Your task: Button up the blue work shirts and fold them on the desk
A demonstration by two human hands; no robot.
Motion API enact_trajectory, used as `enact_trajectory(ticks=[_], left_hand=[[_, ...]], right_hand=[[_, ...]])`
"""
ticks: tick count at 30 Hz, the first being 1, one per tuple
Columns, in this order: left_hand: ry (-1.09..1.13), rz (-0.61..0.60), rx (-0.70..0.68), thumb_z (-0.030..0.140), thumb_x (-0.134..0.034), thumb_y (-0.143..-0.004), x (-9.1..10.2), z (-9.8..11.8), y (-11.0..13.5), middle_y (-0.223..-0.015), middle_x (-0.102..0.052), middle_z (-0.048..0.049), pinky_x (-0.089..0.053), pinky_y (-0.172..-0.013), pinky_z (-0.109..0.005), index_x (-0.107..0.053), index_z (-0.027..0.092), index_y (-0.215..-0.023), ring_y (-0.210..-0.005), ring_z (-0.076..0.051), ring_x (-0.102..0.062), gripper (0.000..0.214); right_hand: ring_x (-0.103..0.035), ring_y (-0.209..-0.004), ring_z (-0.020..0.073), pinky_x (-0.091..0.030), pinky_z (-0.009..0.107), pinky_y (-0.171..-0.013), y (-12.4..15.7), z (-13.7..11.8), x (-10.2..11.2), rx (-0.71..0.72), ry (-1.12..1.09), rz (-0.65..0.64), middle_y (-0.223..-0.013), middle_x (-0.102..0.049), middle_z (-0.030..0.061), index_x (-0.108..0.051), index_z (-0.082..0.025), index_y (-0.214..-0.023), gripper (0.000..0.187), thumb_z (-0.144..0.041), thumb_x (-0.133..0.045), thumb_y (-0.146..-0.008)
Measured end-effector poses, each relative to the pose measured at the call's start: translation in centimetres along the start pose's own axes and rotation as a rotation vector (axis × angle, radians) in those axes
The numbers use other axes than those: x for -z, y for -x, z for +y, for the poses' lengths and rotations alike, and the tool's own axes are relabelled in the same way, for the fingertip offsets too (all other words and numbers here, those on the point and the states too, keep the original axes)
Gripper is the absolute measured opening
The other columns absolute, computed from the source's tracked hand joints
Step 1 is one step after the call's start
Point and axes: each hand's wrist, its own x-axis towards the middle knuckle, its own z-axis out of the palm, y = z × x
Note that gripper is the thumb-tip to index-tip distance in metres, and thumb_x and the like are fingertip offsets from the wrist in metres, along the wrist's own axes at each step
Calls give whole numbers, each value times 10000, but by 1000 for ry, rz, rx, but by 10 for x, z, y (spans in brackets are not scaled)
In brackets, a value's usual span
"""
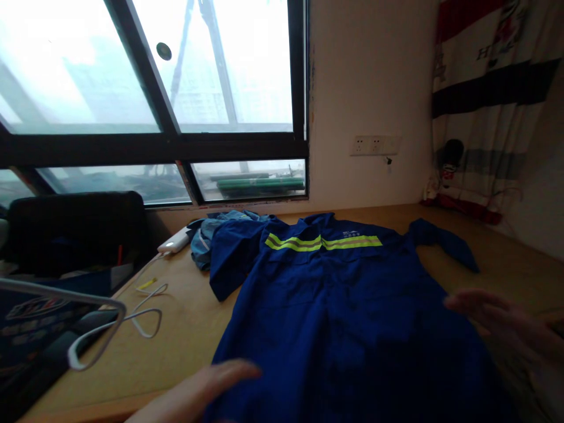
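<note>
A dark blue work uniform [282, 294] lies spread front side up on the wooden table, its collar toward the wall. Across its chest runs a yellow-green reflective band [352, 242], with small white lettering above it on the right. My left hand [198, 388] is at the uniform's lower left edge, thumb stretched out; its other fingers are mostly below the picture. Blurred by motion, my right hand [506, 329] is beside the uniform's right edge with fingers extended. Neither hand visibly grips the cloth. One sleeve is bent outward at the far right.
Lighter blue clothes [202, 244] lie bunched by the left sleeve. A white power strip [174, 241] and its cable [147, 311] are on the table's left side. A black chair [79, 229] stands left. Behind are a window [238, 147], wall sockets [374, 145] and a curtain [484, 129].
</note>
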Motion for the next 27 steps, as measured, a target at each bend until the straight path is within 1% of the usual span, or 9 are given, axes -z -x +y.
enact_trajectory(ticks=[1, 2, 3, 6, 9, 13, 17, 24, 27], left_hand=[[11, -173, -66, 416, -586, -697, -6, -1, -28, -1047, -599, -4, -469, -839, -320, -536, 333, -1095, -972, -201, -545, 410], [13, -195, -99, 400, -527, -748, -14, -2, -60, -1119, -565, -14, -431, -896, -321, -511, 298, -1134, -1018, -187, -522, 400], [-8, -134, -113, 376, -465, -791, -26, -3, -94, -1171, -531, -31, -388, -943, -331, -499, 257, -1147, -1068, -179, -490, 377], [-180, 111, -92, 323, -422, -815, -70, -11, -189, -1259, -447, -104, -296, -1004, -374, -474, 156, -1167, -1184, -203, -377, 393], [-390, 142, -39, 372, -437, -806, -107, -27, -243, -1340, -356, -85, -187, -1032, -435, -437, 194, -1214, -1264, -243, -231, 446], [-515, 56, 195, 550, -295, -806, -131, -48, -257, -1327, -373, -83, -247, -949, -501, -446, 265, -1213, -1202, -308, -309, 519], [-617, 89, 230, 608, -261, -776, -140, -43, -247, -1267, -411, -164, -342, -815, -489, -468, 215, -1200, -1090, -355, -394, 614], [-683, -151, 320, 520, -407, -764, -141, -6, -269, -894, -594, -199, -372, -721, -470, -617, 83, -938, -864, -328, -519, 515], [-665, -65, 139, 389, -412, -798, -144, -4, -283, -995, -573, -190, -333, -824, -471, -617, 89, -929, -1010, -323, -455, 386]], right_hand=[[-608, -839, 225, -480, 336, -722, -23, -11, -25, -18, -99, -137, -933, -634, 149, -638, -231, -883, 366, -505, -412, -798], [-594, -886, 236, -467, 361, -777, -46, -23, -53, -26, -160, -241, -968, -629, 137, -626, -212, -949, 396, -508, -417, -790], [-564, -953, 249, -433, 398, -841, -68, -35, -84, -40, -174, -297, -1026, -612, 127, -605, -186, -1009, 428, -504, -432, -781], [-399, -1147, 288, -291, 459, -960, -116, -52, -167, 77, 166, -163, -1208, -499, 130, -534, -157, -1147, 524, -506, -444, -768], [-212, -1238, 356, -176, 587, -949, -136, -32, -216, -54, 452, -197, -1345, -352, 62, -427, -249, -1253, 575, -563, -395, -773], [-144, -1249, 381, -130, 635, -918, -147, 22, -218, -250, 629, -264, -1396, -256, -5, -352, -349, -1283, 626, -674, -253, -757], [-159, -1244, 379, -143, 611, -928, -152, 55, -197, -281, 678, -277, -1409, -221, -16, -306, -364, -1302, 679, -716, -217, -727], [-218, -1225, 368, -147, 626, -921, -142, 60, -197, -169, 665, -235, -1365, -321, 1, -379, -332, -1271, 557, -594, -293, -786], [-259, -1226, 295, -175, 550, -974, -140, 50, -199, 8, 616, -177, -1321, -389, 39, -424, -248, -1253, 455, -363, -362, -817]])
